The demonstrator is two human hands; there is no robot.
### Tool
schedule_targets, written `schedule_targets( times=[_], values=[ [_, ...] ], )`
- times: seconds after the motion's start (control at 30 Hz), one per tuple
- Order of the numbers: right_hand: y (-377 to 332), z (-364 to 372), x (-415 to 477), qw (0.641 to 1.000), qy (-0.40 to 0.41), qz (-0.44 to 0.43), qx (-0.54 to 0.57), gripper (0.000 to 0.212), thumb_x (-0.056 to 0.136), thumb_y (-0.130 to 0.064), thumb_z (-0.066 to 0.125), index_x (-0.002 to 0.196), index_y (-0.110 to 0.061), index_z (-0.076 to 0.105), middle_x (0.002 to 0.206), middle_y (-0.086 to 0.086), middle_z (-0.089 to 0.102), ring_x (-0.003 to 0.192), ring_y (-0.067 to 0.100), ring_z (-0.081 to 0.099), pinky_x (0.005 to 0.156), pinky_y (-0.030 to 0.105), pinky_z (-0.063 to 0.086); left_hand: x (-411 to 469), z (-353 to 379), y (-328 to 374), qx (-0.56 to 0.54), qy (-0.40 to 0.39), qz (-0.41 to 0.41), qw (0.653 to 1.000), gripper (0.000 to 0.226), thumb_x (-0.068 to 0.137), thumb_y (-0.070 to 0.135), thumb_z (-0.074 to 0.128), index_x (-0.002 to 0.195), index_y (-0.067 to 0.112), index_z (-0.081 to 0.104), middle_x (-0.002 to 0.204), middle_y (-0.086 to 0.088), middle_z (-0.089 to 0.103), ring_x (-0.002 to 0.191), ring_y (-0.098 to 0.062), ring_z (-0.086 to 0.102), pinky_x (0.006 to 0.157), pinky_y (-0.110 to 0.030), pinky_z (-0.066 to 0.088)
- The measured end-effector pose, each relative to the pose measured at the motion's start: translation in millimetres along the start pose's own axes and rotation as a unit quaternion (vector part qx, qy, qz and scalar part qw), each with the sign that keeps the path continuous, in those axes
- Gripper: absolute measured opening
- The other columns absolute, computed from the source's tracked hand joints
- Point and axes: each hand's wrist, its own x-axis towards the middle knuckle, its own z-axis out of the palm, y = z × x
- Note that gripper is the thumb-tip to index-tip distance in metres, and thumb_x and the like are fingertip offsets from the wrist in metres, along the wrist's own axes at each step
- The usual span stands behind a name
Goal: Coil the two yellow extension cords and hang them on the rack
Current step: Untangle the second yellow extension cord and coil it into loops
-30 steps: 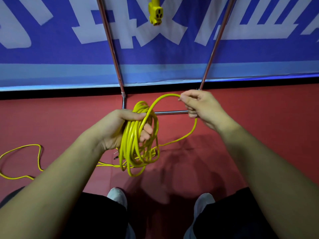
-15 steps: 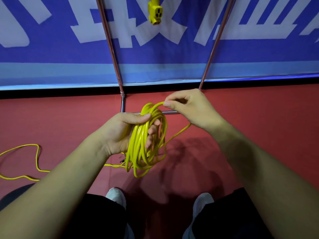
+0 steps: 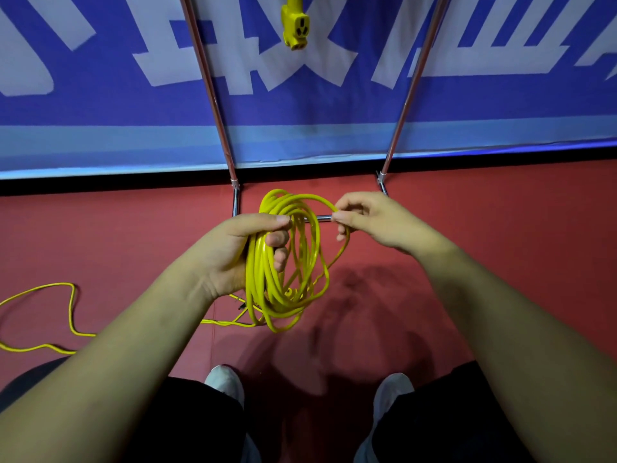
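My left hand (image 3: pixel 233 255) grips a coil of yellow extension cord (image 3: pixel 283 295) with several loops hanging from it. My right hand (image 3: pixel 377 222) pinches the newest loop between thumb and fingers, just right of the coil's top. The uncoiled tail of the cord (image 3: pixel 63 315) snakes across the red floor at the left. A yellow socket end (image 3: pixel 295 25) of another cord hangs at the top, between the two metal posts of the rack (image 3: pixel 208 91). The rack's top is out of view.
The rack's right post (image 3: pixel 410 88) and low crossbar (image 3: pixel 322 218) stand against a blue banner with white lettering. My two shoes (image 3: pixel 225 382) are at the bottom, on the red floor.
My right hand has carried a new loop leftward onto the coil and now holds it next to my left thumb. The coil has grown by a loop and the tail has shortened.
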Motion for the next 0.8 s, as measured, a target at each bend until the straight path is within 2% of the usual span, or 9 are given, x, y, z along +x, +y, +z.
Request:
schedule_targets(
  times=[0.13, 0.2, 0.27, 0.37, 0.47, 0.6, 0.7, 0.77, 0.8],
  values=[
    [-16, 10, 3, 0.998, 0.038, -0.04, -0.016, 0.008, 0.091, -0.019, 0.067, 0.089, -0.016, 0.073, 0.063, -0.004, 0.061, 0.055, 0.01, 0.052, 0.058, 0.023, 0.043, -1, -3, 1, -0.009, -0.006, -0.016, 1.0, 0.049, 0.047, 0.022, 0.092, 0.083, 0.009, 0.062, 0.054, 0.002, 0.048, 0.049, -0.018, 0.055, 0.05, -0.028, 0.051],
    [-23, 14, 2, 0.997, 0.042, -0.06, -0.029, 0.006, 0.089, -0.02, 0.069, 0.091, -0.02, 0.075, 0.064, -0.014, 0.066, 0.058, 0.0, 0.054, 0.06, 0.016, 0.042, -3, -3, 1, -0.007, -0.019, -0.009, 1.0, 0.045, 0.048, 0.024, 0.091, 0.081, 0.008, 0.066, 0.053, 0.002, 0.048, 0.049, -0.02, 0.056, 0.05, -0.029, 0.051],
    [-27, 16, 1, 0.995, 0.04, -0.077, -0.047, 0.009, 0.089, -0.018, 0.069, 0.095, -0.02, 0.075, 0.073, -0.02, 0.07, 0.067, -0.006, 0.059, 0.066, 0.011, 0.043, -5, -2, 2, -0.013, -0.023, 0.002, 1.0, 0.045, 0.048, 0.026, 0.09, 0.082, 0.007, 0.067, 0.053, 0.001, 0.048, 0.05, -0.02, 0.056, 0.051, -0.029, 0.051],
    [-25, 12, 1, 0.993, 0.035, -0.081, -0.083, 0.012, 0.09, -0.018, 0.067, 0.098, -0.017, 0.076, 0.087, -0.017, 0.072, 0.081, -0.007, 0.062, 0.077, 0.014, 0.043, -6, -2, 5, -0.032, -0.013, 0.011, 0.999, 0.046, 0.049, 0.029, 0.089, 0.083, 0.007, 0.066, 0.054, 0.002, 0.048, 0.05, -0.018, 0.056, 0.051, -0.026, 0.05],
    [-21, 7, 3, 0.99, 0.052, -0.091, -0.097, 0.014, 0.091, -0.017, 0.065, 0.1, -0.016, 0.076, 0.087, -0.017, 0.069, 0.085, -0.002, 0.062, 0.08, 0.021, 0.044, -6, -4, 5, -0.009, 0.006, 0.008, 1.0, 0.047, 0.045, 0.024, 0.091, 0.083, 0.009, 0.068, 0.056, 0.003, 0.049, 0.047, -0.015, 0.052, 0.047, -0.025, 0.047],
    [-25, 14, 3, 0.987, 0.056, -0.124, -0.09, 0.015, 0.091, -0.015, 0.064, 0.102, -0.013, 0.075, 0.084, -0.016, 0.065, 0.085, -0.001, 0.06, 0.08, 0.017, 0.043, -7, -1, 3, 0.03, -0.006, -0.019, 0.999, 0.048, 0.044, 0.023, 0.092, 0.083, 0.008, 0.07, 0.058, 0.0, 0.051, 0.046, -0.018, 0.053, 0.047, -0.026, 0.047],
    [-28, 20, 5, 0.986, 0.066, -0.137, -0.068, 0.012, 0.092, -0.014, 0.063, 0.098, -0.013, 0.073, 0.088, -0.012, 0.067, 0.085, 0.0, 0.06, 0.081, 0.019, 0.045, -5, 0, 2, 0.011, -0.027, -0.02, 0.999, 0.047, 0.054, 0.025, 0.089, 0.083, 0.012, 0.055, 0.049, 0.007, 0.043, 0.037, -0.011, 0.046, 0.042, -0.022, 0.043],
    [-20, 18, 7, 0.989, 0.058, -0.126, -0.051, 0.006, 0.092, -0.016, 0.064, 0.091, -0.014, 0.07, 0.081, -0.008, 0.065, 0.077, 0.003, 0.056, 0.075, 0.024, 0.044, -3, -4, 4, -0.031, -0.047, -0.003, 0.998, 0.043, 0.065, 0.021, 0.083, 0.082, 0.016, 0.044, 0.046, 0.01, 0.042, 0.034, -0.005, 0.042, 0.039, -0.02, 0.039],
    [-14, 16, 7, 0.991, 0.044, -0.115, -0.057, 0.006, 0.091, -0.019, 0.065, 0.087, -0.015, 0.067, 0.076, -0.006, 0.061, 0.073, 0.005, 0.053, 0.071, 0.026, 0.043, -3, -5, 6, -0.052, -0.059, 0.009, 0.997, 0.036, 0.07, 0.019, 0.079, 0.081, 0.016, 0.045, 0.046, 0.01, 0.043, 0.034, -0.003, 0.042, 0.039, -0.019, 0.038]
  ],
)
